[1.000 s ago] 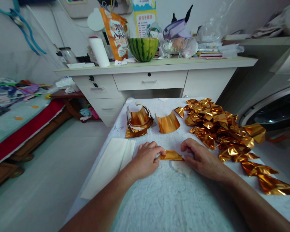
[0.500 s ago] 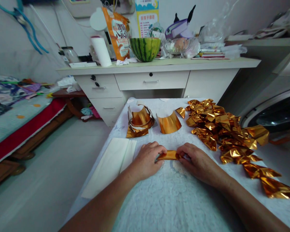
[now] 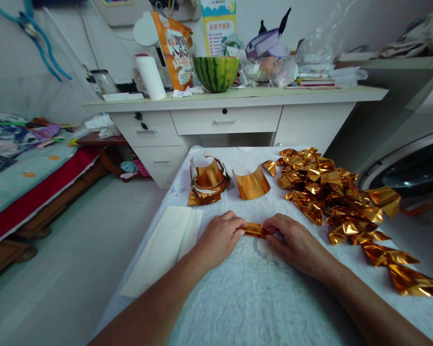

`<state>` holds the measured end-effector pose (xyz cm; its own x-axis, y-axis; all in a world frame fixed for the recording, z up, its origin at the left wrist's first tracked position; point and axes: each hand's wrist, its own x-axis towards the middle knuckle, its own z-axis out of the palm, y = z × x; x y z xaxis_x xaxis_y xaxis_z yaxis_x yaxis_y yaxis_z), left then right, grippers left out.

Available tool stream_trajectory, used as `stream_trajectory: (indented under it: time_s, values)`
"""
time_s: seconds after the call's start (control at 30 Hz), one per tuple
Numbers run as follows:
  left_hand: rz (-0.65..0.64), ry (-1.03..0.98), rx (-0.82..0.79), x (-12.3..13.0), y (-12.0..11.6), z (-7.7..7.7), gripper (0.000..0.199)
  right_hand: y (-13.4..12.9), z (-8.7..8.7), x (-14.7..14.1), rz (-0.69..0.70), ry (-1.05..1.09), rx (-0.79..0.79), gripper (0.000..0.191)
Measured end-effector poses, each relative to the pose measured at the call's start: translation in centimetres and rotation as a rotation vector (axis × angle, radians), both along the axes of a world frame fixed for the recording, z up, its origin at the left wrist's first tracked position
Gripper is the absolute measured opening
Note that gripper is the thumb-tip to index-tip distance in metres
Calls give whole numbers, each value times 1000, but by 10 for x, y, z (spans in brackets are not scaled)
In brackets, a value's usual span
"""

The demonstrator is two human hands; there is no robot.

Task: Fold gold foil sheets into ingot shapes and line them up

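Observation:
A small folded piece of gold foil (image 3: pixel 255 229) lies low over the cloth-covered table between my hands. My left hand (image 3: pixel 223 238) pinches its left end, thumb and fingers pressed together. Its right end is gripped by my right hand (image 3: pixel 290 240), with the fingers curled. Beyond them lies a curved gold sheet (image 3: pixel 253 185), and to its left a curled stack of gold and white sheets (image 3: pixel 208 180). Many folded gold foil pieces (image 3: pixel 332 192) are heaped at the right. White paper sheets (image 3: pixel 159 245) lie beside my left forearm.
Past the table (image 3: pixel 209 307) stands a white desk (image 3: pixel 238 98) with a watermelon half (image 3: pixel 216 73), an orange bag (image 3: pixel 175 53) and a white roll (image 3: pixel 150 77). A bed (image 3: pixel 25 178) is at the left, a washing machine (image 3: pixel 414 163) at the right.
The foil between my hands looks narrower and more creased, and its left end is now closed in my left fingers. My hands have barely shifted.

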<state>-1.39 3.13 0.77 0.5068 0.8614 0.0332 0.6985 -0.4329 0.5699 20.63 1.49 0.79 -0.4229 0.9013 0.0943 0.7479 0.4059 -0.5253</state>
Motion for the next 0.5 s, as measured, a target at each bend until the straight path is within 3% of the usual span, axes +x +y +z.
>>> stream_trajectory:
  time_s: [0.5]
  values:
    - [49,-167,88,2,-4,0,17,-5,1,-2,-48,-188,176,25]
